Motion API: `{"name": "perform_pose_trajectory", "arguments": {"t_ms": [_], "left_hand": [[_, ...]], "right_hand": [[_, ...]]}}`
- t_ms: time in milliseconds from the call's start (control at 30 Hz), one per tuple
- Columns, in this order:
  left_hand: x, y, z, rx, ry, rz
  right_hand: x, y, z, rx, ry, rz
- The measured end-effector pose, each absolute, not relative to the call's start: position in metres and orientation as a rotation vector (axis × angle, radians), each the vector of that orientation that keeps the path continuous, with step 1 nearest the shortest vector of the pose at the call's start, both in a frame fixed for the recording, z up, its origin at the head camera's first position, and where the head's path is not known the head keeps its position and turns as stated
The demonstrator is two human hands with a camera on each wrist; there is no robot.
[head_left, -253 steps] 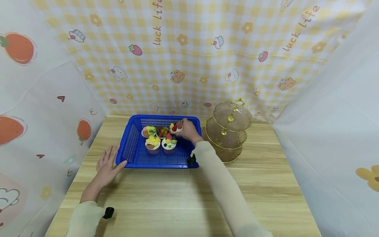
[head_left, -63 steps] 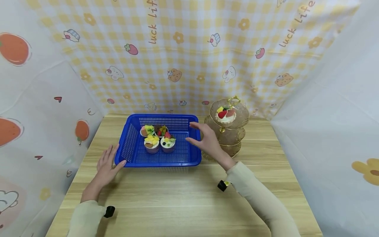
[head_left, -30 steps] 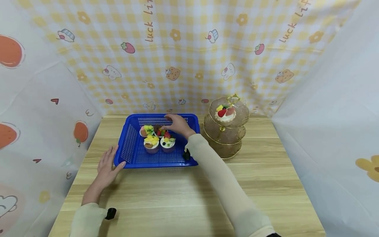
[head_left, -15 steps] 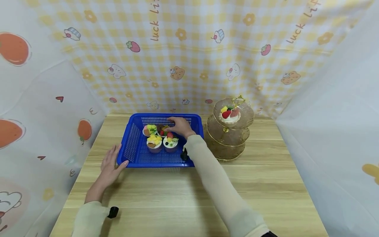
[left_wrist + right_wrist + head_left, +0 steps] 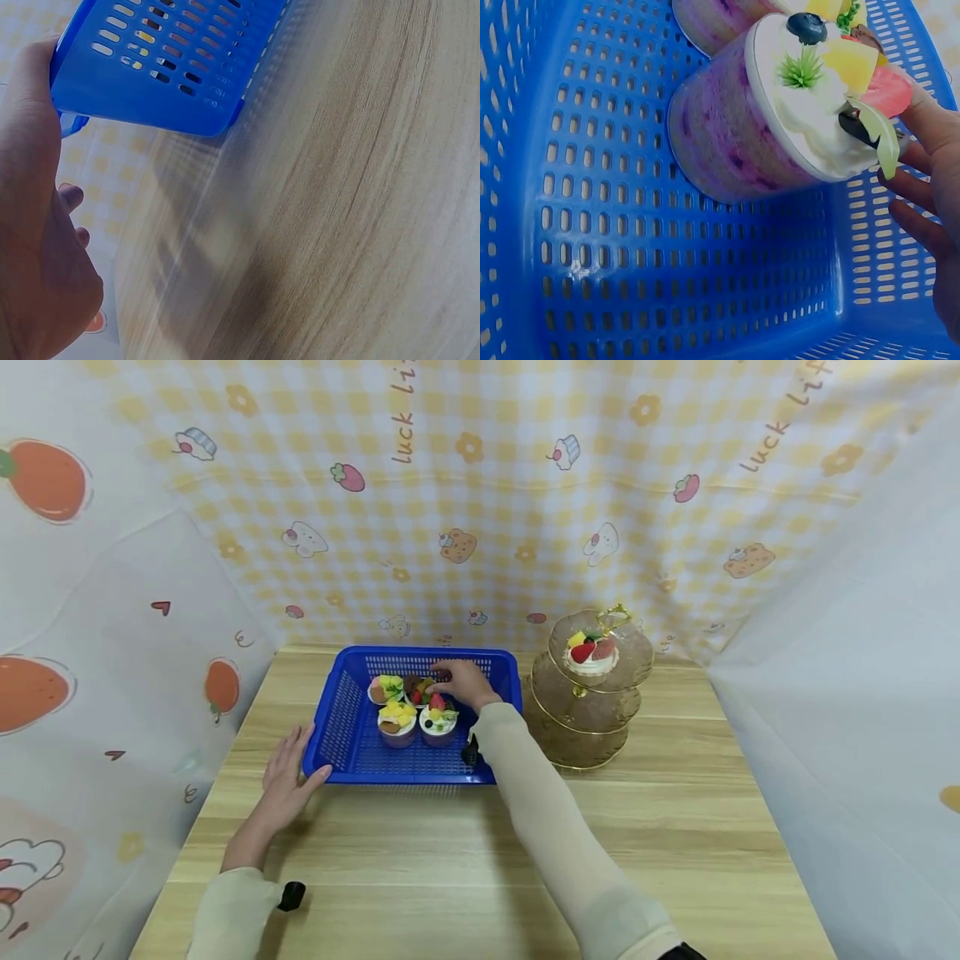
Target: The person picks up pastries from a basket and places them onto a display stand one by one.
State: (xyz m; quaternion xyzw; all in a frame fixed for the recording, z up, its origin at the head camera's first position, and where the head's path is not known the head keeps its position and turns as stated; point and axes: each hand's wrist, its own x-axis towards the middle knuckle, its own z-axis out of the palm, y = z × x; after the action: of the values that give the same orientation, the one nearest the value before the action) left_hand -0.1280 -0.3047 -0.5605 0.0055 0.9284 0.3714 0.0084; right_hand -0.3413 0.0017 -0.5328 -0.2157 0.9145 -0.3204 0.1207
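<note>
My left hand [image 5: 285,785] lies with fingers spread along the left side of a blue plastic basket [image 5: 405,777], thumb at its front corner. In the left wrist view the hand touches the basket wall [image 5: 142,105]. My right hand [image 5: 467,683] reaches into the basket, its thumb and index finger at the right edge of a chocolate-and-fruit dessert [image 5: 417,691]; I cannot tell whether they grip it. In front stands a purple layered dessert cup [image 5: 438,727], which hides those fingertips in the right wrist view. Beside these are a yellow-fruit cup [image 5: 397,724] and a pink-and-yellow dessert [image 5: 386,688].
A three-tier stand [image 5: 581,747] with gold rims stands right of the basket. One cream-and-fruit tart [image 5: 590,655] sits on its top tier, by the gold handle [image 5: 615,617]. A patterned curtain [image 5: 495,510] hangs behind the wooden table [image 5: 420,877].
The tart moved from the basket to the stand's top tier. My right hand then came back over the basket and lowered to the chocolate-and-fruit dessert. My left hand stayed at the basket.
</note>
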Motion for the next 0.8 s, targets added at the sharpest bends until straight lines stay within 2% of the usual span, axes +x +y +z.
{"name": "perform_pose_trajectory", "arguments": {"t_ms": [800], "left_hand": [[-0.127,-0.304,-0.558,-0.005,2.89,1.151]], "right_hand": [[-0.346,-0.004,-0.543,-0.652,2.605,-0.809]]}}
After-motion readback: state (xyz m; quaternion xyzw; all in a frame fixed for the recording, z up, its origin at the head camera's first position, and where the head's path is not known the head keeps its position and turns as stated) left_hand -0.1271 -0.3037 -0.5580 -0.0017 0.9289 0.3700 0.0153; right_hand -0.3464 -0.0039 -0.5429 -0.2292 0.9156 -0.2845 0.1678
